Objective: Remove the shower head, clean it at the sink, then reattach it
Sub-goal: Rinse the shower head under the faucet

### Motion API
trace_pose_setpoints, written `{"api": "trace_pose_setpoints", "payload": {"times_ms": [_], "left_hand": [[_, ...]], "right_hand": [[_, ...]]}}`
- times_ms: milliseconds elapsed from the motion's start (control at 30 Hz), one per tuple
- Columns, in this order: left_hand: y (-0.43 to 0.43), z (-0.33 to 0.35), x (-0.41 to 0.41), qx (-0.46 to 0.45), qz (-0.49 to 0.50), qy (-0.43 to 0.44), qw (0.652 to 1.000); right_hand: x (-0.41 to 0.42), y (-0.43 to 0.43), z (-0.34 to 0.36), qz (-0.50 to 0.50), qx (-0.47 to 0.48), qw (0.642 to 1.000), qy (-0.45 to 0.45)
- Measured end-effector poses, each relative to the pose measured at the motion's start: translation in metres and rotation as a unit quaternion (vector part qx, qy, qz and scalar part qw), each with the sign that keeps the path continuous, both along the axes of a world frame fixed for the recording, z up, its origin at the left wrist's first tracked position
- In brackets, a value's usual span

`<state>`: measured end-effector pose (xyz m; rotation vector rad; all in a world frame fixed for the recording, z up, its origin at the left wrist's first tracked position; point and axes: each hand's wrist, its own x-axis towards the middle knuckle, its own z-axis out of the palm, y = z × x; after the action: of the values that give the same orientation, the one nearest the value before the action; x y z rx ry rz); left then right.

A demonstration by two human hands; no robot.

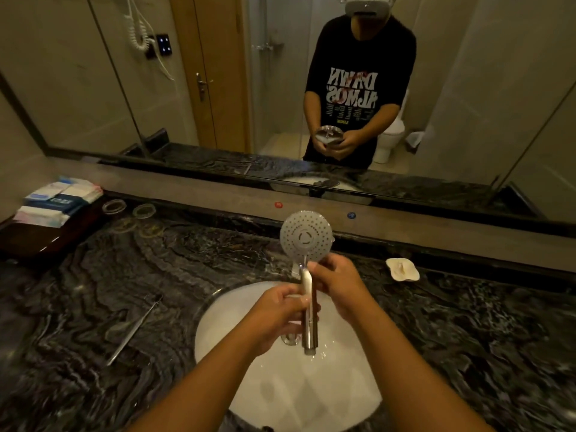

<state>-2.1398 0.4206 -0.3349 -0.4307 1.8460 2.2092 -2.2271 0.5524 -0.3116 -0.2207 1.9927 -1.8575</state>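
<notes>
The shower head (307, 236) stands upright over the back of the sink (296, 394), spray face toward the wearer. The left hand (277, 310) has its grip closed round the middle of the handle, and the right hand (338, 285) has its grip pinching the neck under the disc. On the dark worktop (467, 338) a thin metal tool (134, 330) lies left of the basin rim, a soap dish (402, 269) sits near the back edge at right, and a tray of packets (46, 232) fills the back left corner.

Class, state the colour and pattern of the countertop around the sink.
Black countertop with white marble veining; head view.
</notes>
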Motion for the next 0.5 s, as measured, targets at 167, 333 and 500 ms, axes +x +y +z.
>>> {"api": "trace_pose_setpoints", "payload": {"times_ms": [167,333,500], "left_hand": [[0.004,0.002,0.003,-0.028,-0.083,0.012,0.996],[0.002,0.018,-0.010,-0.082,-0.065,0.065,0.992],[-0.011,0.030,-0.022,-0.097,-0.059,0.093,0.989]], "right_hand": [[-0.012,0.003,0.027,-0.027,-0.028,0.997,0.070],[-0.015,0.004,0.041,0.007,-0.086,0.994,0.072],[-0.017,0.005,0.050,0.054,-0.018,0.994,0.094]]}}
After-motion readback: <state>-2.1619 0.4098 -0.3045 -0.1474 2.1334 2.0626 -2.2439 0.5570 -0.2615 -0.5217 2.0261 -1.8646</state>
